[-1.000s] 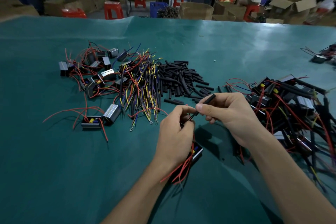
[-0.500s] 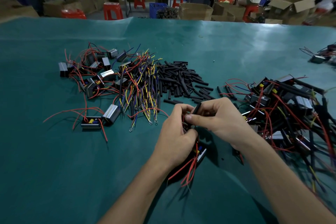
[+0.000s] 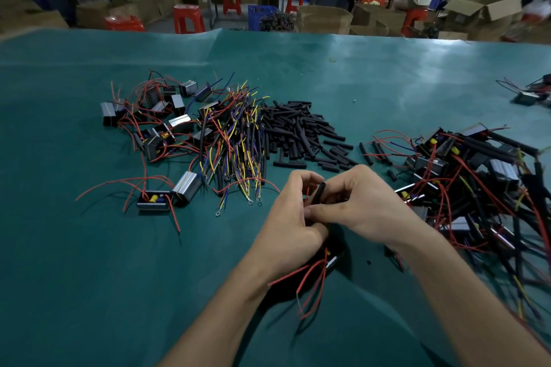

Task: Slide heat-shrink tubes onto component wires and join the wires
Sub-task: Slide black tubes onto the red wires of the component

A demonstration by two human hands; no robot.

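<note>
My left hand (image 3: 290,225) and my right hand (image 3: 362,207) meet over the green mat, fingertips together. Between them stands a black heat-shrink tube (image 3: 318,192), tilted, pinched by my right fingers. My left hand grips a small component (image 3: 331,261) whose red wires (image 3: 310,280) hang out below the palm; most of the component is hidden. A pile of loose black tubes (image 3: 301,135) lies just beyond my hands.
Left of the tubes lies a bundle of coloured lead wires (image 3: 235,143) and several metal-cased components with red wires (image 3: 155,125). A heap of finished components with tubes (image 3: 477,176) fills the right. Beyond the green table (image 3: 387,77) are boxes, red stools and people.
My right hand has moved left and closed in on my left hand. The tube, held out to the right a second ago, now stands between the fingertips of both hands.
</note>
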